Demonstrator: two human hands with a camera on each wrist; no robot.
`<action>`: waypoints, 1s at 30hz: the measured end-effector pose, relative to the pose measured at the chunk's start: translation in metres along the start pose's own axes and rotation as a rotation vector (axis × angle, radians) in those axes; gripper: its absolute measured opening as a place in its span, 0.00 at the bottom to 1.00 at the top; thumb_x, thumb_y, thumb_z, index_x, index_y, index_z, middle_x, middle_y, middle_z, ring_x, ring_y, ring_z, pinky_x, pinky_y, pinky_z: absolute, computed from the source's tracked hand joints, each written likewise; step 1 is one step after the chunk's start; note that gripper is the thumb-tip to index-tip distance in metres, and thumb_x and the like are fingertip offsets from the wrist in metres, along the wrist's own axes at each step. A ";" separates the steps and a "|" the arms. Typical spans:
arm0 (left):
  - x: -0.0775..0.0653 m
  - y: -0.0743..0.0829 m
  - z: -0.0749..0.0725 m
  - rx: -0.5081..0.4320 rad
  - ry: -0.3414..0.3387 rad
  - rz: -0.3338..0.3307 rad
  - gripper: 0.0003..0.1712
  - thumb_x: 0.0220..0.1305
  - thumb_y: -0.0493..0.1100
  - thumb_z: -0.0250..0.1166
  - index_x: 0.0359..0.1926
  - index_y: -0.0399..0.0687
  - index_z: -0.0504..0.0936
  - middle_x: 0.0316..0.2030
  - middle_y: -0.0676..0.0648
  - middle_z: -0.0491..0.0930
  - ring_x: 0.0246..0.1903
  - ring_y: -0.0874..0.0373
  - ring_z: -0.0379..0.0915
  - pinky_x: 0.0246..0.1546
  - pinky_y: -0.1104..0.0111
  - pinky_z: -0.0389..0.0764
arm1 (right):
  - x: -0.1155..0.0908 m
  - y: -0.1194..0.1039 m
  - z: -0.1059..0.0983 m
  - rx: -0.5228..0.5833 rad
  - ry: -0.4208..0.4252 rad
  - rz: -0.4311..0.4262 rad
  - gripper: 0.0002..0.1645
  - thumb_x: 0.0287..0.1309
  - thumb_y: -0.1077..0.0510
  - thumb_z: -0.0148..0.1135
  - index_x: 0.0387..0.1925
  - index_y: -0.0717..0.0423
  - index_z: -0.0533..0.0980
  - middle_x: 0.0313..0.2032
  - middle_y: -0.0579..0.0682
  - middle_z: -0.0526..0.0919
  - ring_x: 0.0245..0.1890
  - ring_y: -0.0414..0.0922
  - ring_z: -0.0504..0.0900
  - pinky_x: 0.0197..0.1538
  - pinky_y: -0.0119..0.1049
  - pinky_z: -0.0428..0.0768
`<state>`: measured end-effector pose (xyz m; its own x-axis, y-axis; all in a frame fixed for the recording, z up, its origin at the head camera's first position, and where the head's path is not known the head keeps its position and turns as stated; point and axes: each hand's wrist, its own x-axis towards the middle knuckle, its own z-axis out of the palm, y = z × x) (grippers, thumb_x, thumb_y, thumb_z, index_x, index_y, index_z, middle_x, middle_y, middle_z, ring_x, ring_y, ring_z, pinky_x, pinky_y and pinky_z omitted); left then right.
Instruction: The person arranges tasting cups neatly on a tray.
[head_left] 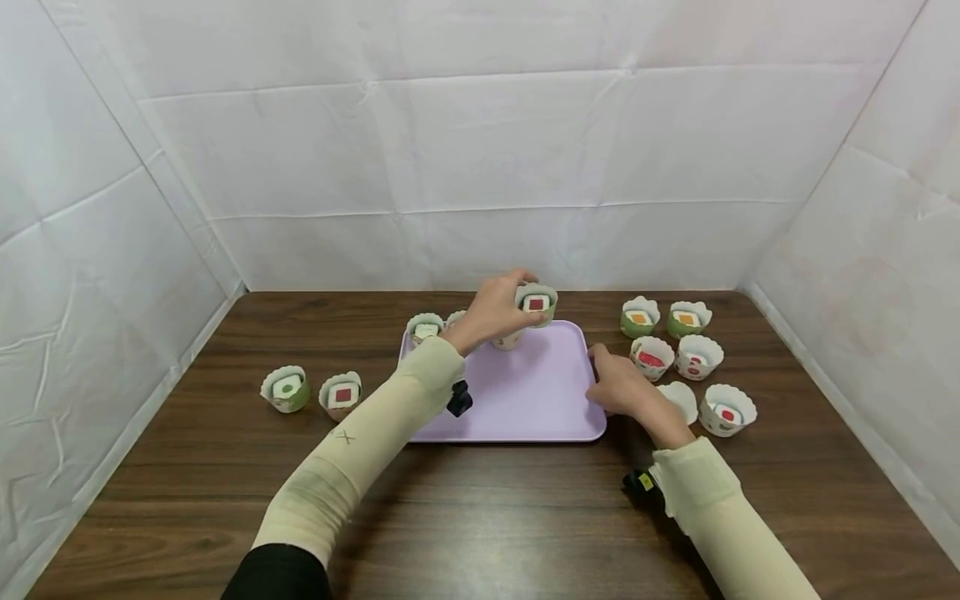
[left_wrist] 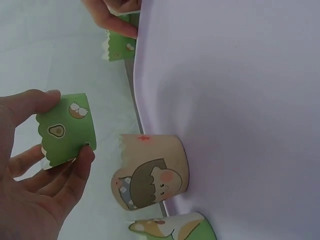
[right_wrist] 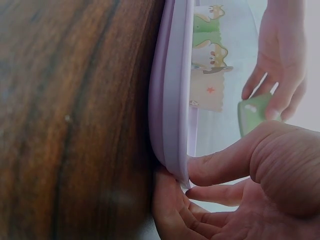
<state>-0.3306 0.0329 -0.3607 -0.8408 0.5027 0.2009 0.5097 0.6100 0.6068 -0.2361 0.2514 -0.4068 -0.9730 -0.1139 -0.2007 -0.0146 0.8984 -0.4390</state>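
Observation:
My left hand (head_left: pixel 491 312) pinches a green paper baking cup (left_wrist: pixel 67 132) between thumb and fingers, holding it up over the back of the lilac tray (head_left: pixel 536 400). Inside that cup sits a white block with a red square centre (head_left: pixel 536 303). At the tray's right edge, my right hand (head_left: pixel 628 385) grips the rim, thumb over it and fingers underneath in the right wrist view. Along the tray's back stand a green cup (head_left: pixel 425 321), a beige cup with a cartoon girl (left_wrist: pixel 155 172) and another cup mostly hidden behind my left hand.
Several paper cups with coloured pieces stand right of the tray, among them an orange-filled one (head_left: pixel 639 317) and a white one (head_left: pixel 727 412). To the left are a green cup (head_left: pixel 286 388) and a brown cup (head_left: pixel 341 395). White sheeting (head_left: pixel 495 150) encloses the wooden table (head_left: pixel 480 517).

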 end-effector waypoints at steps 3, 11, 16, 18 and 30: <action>0.005 0.000 0.007 0.048 -0.007 0.019 0.36 0.62 0.52 0.74 0.68 0.47 0.73 0.60 0.42 0.78 0.55 0.49 0.74 0.57 0.58 0.80 | 0.000 0.001 0.000 0.000 0.002 -0.004 0.41 0.57 0.65 0.63 0.70 0.72 0.60 0.55 0.71 0.79 0.44 0.56 0.79 0.41 0.41 0.83; 0.013 0.002 0.021 0.114 -0.075 0.041 0.34 0.62 0.51 0.74 0.66 0.47 0.76 0.63 0.43 0.77 0.61 0.49 0.73 0.64 0.56 0.77 | 0.000 0.000 0.000 0.011 0.003 -0.009 0.41 0.56 0.65 0.62 0.70 0.72 0.60 0.52 0.70 0.80 0.41 0.54 0.80 0.36 0.37 0.81; 0.015 0.004 0.028 0.167 -0.106 0.011 0.33 0.62 0.52 0.74 0.66 0.49 0.77 0.64 0.46 0.77 0.60 0.52 0.74 0.61 0.57 0.79 | 0.000 0.000 0.000 0.014 0.000 -0.006 0.42 0.56 0.66 0.62 0.70 0.72 0.60 0.52 0.69 0.80 0.41 0.54 0.80 0.36 0.37 0.81; 0.017 0.005 0.031 0.196 -0.110 0.011 0.33 0.62 0.52 0.74 0.66 0.50 0.77 0.64 0.47 0.78 0.60 0.52 0.74 0.61 0.58 0.79 | 0.000 0.000 -0.001 0.016 -0.002 -0.001 0.42 0.56 0.65 0.62 0.71 0.72 0.59 0.53 0.69 0.80 0.41 0.54 0.81 0.36 0.37 0.81; 0.021 0.005 0.042 0.329 -0.126 0.014 0.31 0.63 0.51 0.74 0.65 0.50 0.79 0.61 0.48 0.80 0.62 0.50 0.73 0.60 0.59 0.80 | 0.001 0.001 -0.001 0.025 -0.014 0.021 0.42 0.58 0.65 0.62 0.71 0.70 0.59 0.53 0.69 0.80 0.41 0.53 0.82 0.34 0.35 0.82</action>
<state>-0.3387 0.0719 -0.3857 -0.8147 0.5715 0.0980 0.5695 0.7570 0.3203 -0.2374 0.2522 -0.4066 -0.9696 -0.1010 -0.2228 0.0122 0.8896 -0.4566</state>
